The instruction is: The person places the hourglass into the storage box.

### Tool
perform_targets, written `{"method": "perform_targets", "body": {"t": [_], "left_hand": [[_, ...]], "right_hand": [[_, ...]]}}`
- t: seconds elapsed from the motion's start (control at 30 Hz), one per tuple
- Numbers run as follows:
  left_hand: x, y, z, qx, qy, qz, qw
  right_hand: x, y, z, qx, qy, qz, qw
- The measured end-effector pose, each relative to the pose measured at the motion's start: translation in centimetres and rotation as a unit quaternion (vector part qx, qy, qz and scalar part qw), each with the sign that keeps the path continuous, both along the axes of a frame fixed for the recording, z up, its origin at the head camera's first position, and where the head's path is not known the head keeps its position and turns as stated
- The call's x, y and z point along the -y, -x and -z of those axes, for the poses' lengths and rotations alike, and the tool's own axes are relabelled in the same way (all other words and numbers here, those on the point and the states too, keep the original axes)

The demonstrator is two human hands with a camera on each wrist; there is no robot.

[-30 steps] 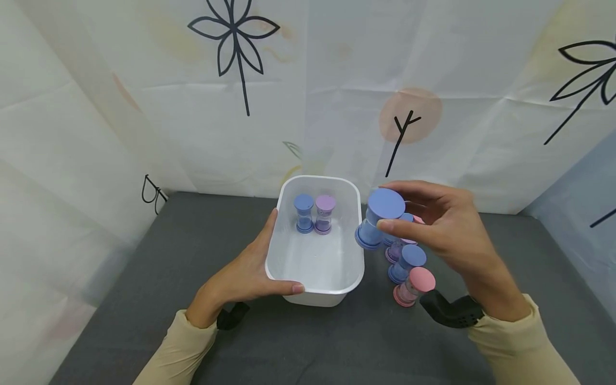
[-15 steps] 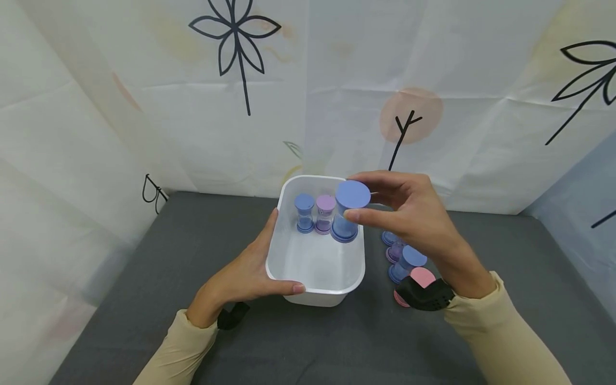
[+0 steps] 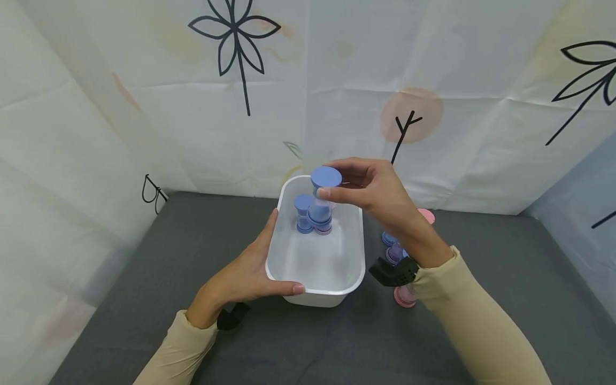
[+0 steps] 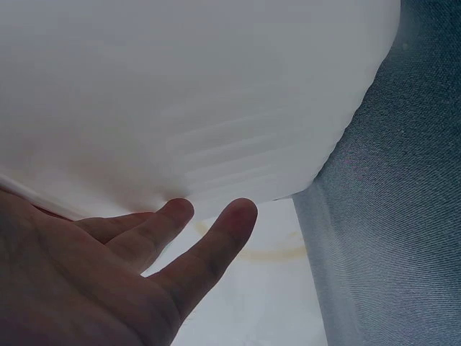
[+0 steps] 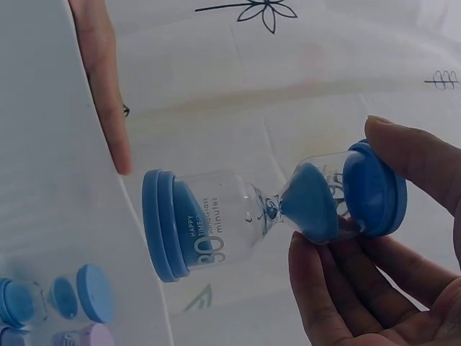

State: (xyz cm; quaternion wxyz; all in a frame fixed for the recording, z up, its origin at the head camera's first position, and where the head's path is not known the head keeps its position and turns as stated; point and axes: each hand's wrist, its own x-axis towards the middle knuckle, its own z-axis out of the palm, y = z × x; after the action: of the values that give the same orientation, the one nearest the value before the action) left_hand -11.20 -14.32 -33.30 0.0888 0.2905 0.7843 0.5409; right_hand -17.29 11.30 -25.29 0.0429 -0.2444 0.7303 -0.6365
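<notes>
My right hand pinches a blue-capped hourglass by its upper end, above the far half of a white plastic bin. In the right wrist view, the blue sand and "minutes" lettering show on its glass. Inside the bin stands a smaller-looking blue hourglass; beside it a purple hourglass is mostly hidden by the held one. My left hand rests against the bin's near-left corner, thumb along the near rim. Straight fingers touch the outer wall in the left wrist view.
Right of the bin, more hourglasses stand on the dark grey cloth, partly covered by my right arm: a pink hourglass nearest, a purple hourglass behind it. A white patterned curtain hangs behind the table.
My right hand has carried the blue hourglass leftward from beside the bin to above the hourglasses inside it, rising slightly. The left hand and bin have stayed in place.
</notes>
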Motion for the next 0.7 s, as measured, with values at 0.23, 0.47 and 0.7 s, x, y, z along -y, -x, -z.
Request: {"method": "perform_targets", "body": {"t": [0.23,0.47,0.7], "left_hand": [[0.1,-0.1,0.0,-0.005,0.010,-0.008,0.9999],[0.7,1.1,2.8,-0.005,0.008,-0.012,0.9999],[0.8,1.4,3.4,0.000,0.009,-0.010,0.9999]], "right_hand": [[1.4,1.3,1.3,0.019,0.028,-0.015,0.9993],[2.7,2.3,2.6,0.035,0.031,-0.006,0.9989],[3.6,2.8,3.6,0.055,0.030,0.007,0.9980]]}}
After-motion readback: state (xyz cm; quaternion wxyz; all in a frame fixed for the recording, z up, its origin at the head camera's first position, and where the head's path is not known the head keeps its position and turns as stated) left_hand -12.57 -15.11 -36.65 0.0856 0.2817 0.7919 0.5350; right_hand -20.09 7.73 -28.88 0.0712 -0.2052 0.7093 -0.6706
